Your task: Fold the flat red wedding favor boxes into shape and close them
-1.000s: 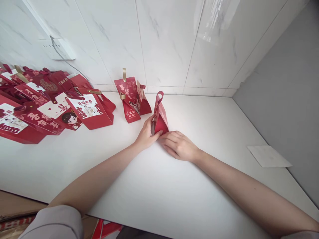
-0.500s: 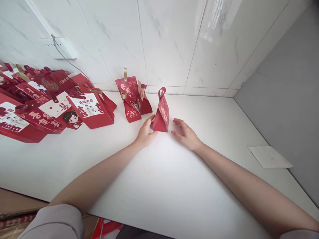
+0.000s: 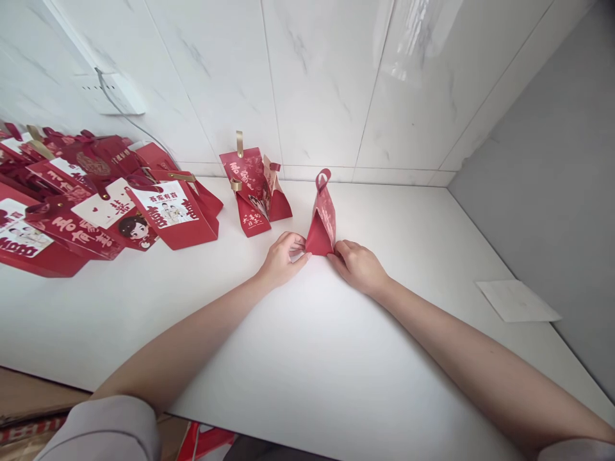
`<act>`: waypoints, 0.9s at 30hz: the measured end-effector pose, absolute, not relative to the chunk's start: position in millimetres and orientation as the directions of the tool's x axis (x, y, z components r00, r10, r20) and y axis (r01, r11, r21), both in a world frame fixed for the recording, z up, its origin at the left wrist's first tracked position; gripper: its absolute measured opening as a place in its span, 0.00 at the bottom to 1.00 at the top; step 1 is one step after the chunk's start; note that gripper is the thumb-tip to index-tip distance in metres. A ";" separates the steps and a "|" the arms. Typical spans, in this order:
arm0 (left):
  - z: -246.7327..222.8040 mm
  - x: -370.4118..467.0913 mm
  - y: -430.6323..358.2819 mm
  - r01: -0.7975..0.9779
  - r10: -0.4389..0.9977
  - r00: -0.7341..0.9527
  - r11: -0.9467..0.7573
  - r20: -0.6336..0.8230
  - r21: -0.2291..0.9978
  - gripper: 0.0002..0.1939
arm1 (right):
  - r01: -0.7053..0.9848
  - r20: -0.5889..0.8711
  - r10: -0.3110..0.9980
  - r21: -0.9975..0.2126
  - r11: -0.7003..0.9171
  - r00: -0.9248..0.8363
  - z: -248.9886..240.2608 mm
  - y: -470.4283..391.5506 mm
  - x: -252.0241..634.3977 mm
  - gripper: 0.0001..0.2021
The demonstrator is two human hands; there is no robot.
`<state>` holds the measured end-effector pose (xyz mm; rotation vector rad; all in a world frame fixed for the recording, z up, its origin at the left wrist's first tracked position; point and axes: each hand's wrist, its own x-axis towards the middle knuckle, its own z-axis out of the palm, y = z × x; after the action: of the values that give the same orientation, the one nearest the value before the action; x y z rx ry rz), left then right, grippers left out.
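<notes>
A small red gift box (image 3: 320,237) with pink printing stands upright on the white table, a looped ribbon handle at its pointed top. My left hand (image 3: 282,259) is at the lower left corner, its thumb and fingertips touching the box. On the other side, my right hand (image 3: 359,264) pinches the lower right corner between thumb and curled fingers. The two hands hold the box between them at its base. Just behind and left of it stand a red box with a gold ribbon (image 3: 244,169) and a smaller box with a red ribbon (image 3: 278,198).
Several red gift boxes (image 3: 175,214) crowd the left side of the table (image 3: 298,358). A wall socket (image 3: 110,93) with a grey cable sits on the tiled wall. A white paper piece (image 3: 519,301) lies at the right edge. Cardboard (image 3: 38,390) shows below the front edge.
The gift box has shifted slightly right and turned, showing more of its plain red end. My right hand has closed onto its corner, while my left hand has followed it a little.
</notes>
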<state>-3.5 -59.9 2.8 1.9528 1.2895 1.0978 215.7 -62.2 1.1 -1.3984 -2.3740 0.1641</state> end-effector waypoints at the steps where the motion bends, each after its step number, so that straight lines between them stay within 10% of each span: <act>1: 3.4 -3.3 -60.6 0.475 0.921 0.208 -0.389 0.329 0.789 0.11 | 0.819 0.265 0.858 -0.272 0.505 -0.441 1.1 -63.6 215.1 0.10; 12: 15.3 0.9 -74.7 0.546 0.905 0.238 -0.425 0.353 0.722 0.08 | 0.793 0.275 0.831 -0.266 0.548 -0.483 1.1 -67.4 217.1 0.09; 27: 16.6 -1.2 -73.7 0.688 0.887 0.264 -0.448 0.378 0.570 0.30 | 0.413 0.429 0.507 -0.298 0.861 -0.747 4.9 -79.6 205.4 0.09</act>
<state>-1.2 -73.7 16.6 2.2477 1.4502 0.9705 205.4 -79.6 4.9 -0.6714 -2.5257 0.2508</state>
